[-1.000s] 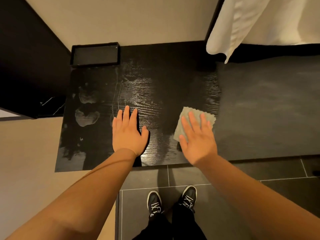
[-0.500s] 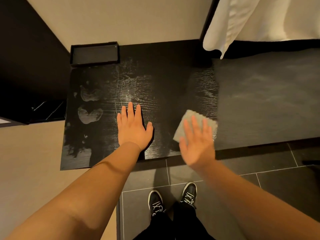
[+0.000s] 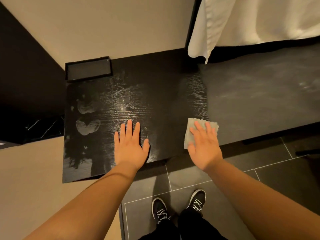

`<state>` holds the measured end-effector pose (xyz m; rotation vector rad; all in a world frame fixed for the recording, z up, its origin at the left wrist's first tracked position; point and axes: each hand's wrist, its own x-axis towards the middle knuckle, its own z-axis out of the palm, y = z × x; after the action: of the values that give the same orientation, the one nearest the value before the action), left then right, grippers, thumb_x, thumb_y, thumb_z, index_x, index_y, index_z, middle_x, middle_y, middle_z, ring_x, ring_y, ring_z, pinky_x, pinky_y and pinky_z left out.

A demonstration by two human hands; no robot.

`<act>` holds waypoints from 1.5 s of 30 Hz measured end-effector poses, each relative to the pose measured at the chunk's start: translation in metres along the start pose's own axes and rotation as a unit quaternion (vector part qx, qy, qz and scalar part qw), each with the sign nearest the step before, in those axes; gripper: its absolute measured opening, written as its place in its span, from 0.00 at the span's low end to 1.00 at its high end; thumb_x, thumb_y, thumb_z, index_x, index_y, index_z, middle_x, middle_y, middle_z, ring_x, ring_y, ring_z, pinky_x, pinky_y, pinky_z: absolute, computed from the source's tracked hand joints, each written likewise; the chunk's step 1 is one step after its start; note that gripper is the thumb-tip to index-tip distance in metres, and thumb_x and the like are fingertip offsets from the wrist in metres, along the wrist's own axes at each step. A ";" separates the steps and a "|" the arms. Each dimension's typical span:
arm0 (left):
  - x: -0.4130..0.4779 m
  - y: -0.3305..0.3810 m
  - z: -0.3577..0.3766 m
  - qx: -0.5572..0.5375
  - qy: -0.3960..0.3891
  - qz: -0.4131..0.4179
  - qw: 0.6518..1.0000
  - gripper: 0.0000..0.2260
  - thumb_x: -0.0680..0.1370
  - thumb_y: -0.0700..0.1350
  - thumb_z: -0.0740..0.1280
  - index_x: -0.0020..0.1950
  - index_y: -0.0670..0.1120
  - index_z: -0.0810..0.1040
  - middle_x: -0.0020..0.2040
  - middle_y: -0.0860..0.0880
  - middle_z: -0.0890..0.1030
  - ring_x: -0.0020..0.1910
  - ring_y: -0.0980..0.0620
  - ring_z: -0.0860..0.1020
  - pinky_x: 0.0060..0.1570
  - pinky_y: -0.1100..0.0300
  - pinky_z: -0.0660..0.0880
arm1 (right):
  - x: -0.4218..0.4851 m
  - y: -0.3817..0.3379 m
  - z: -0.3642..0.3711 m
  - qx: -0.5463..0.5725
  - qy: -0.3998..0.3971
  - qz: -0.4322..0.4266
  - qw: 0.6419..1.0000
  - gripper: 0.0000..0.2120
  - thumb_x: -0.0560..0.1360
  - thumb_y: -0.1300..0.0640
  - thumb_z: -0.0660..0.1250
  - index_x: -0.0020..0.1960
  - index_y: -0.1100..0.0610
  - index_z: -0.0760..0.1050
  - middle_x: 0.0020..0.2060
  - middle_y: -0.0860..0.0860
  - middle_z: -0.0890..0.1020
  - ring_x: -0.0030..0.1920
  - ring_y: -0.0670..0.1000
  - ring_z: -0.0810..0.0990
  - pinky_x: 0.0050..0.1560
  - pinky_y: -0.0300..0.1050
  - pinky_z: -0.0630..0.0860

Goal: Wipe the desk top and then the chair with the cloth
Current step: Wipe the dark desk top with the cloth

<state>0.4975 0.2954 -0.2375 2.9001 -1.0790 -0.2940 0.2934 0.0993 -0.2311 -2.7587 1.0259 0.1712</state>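
Note:
A black wood-grain desk top (image 3: 164, 94) fills the middle of the view, with pale smears and two cloudy marks (image 3: 87, 125) on its left part. A small grey cloth (image 3: 189, 134) lies flat near the desk's front edge. My right hand (image 3: 203, 146) presses on the cloth with straight, spread fingers. My left hand (image 3: 130, 147) rests flat on the bare desk top to the left of the cloth, fingers straight. No chair is in view.
A shallow black tray (image 3: 88, 69) sits at the desk's back left corner against the beige wall. White bedding (image 3: 242, 23) hangs over a dark grey surface (image 3: 259, 101) on the right. My black shoes (image 3: 178, 205) stand on dark floor tiles below.
My right hand and the cloth have slid toward the desk's front edge and a little right. My left hand stays flat in the same spot on the desk.

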 end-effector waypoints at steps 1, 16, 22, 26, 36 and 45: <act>0.000 0.000 0.000 -0.001 0.001 0.000 1.000 0.33 0.82 0.65 0.49 0.86 0.53 0.52 0.86 0.47 0.50 0.85 0.42 0.47 0.82 0.41 0.49 | 0.001 -0.018 -0.001 -0.008 0.001 0.032 0.999 0.30 0.79 0.42 0.55 0.77 0.55 0.65 0.79 0.55 0.63 0.80 0.66 0.54 0.79 0.65 0.52; 0.001 0.000 0.002 -0.016 0.031 0.002 0.999 0.33 0.81 0.64 0.56 0.84 0.53 0.59 0.85 0.47 0.55 0.84 0.43 0.51 0.82 0.41 0.51 | 0.014 0.038 -0.004 -0.065 -0.011 -0.007 0.998 0.34 0.83 0.36 0.40 0.83 0.53 0.55 0.82 0.53 0.57 0.81 0.64 0.51 0.80 0.62 0.51; 0.001 0.004 0.000 -0.026 0.036 -0.005 0.999 0.32 0.82 0.62 0.59 0.84 0.52 0.60 0.85 0.46 0.56 0.84 0.43 0.51 0.82 0.41 0.50 | -0.002 0.007 0.000 -0.038 -0.031 -0.188 0.981 0.30 0.84 0.40 0.45 0.83 0.50 0.51 0.83 0.51 0.53 0.82 0.60 0.47 0.81 0.60 0.49; 0.001 0.004 0.000 -0.015 0.018 -0.012 1.000 0.31 0.83 0.61 0.58 0.85 0.52 0.58 0.86 0.46 0.55 0.84 0.42 0.51 0.82 0.40 0.51 | 0.020 0.076 -0.009 -0.065 -0.030 -0.175 0.982 0.28 0.85 0.43 0.44 0.83 0.47 0.50 0.83 0.49 0.52 0.82 0.58 0.48 0.80 0.60 0.52; 0.009 0.098 -0.009 -0.091 0.000 -0.100 0.991 0.31 0.83 0.59 0.60 0.84 0.49 0.60 0.85 0.44 0.55 0.84 0.40 0.50 0.81 0.38 0.50 | 0.015 0.076 -0.008 -0.057 -0.058 -0.154 0.985 0.29 0.83 0.40 0.44 0.83 0.45 0.48 0.83 0.53 0.50 0.81 0.65 0.44 0.80 0.63 0.46; 0.025 0.183 0.014 -0.025 -0.009 -0.036 0.999 0.33 0.82 0.64 0.50 0.86 0.56 0.50 0.87 0.47 0.47 0.85 0.40 0.44 0.82 0.38 0.45 | 0.041 0.187 -0.037 -0.059 -0.034 -0.098 0.993 0.31 0.82 0.43 0.47 0.83 0.54 0.54 0.82 0.52 0.57 0.82 0.60 0.52 0.80 0.59 0.54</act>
<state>0.3951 0.1407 -0.2378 2.9017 -0.9582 -0.3435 0.2027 -0.0734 -0.2284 -2.9163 0.7463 0.3036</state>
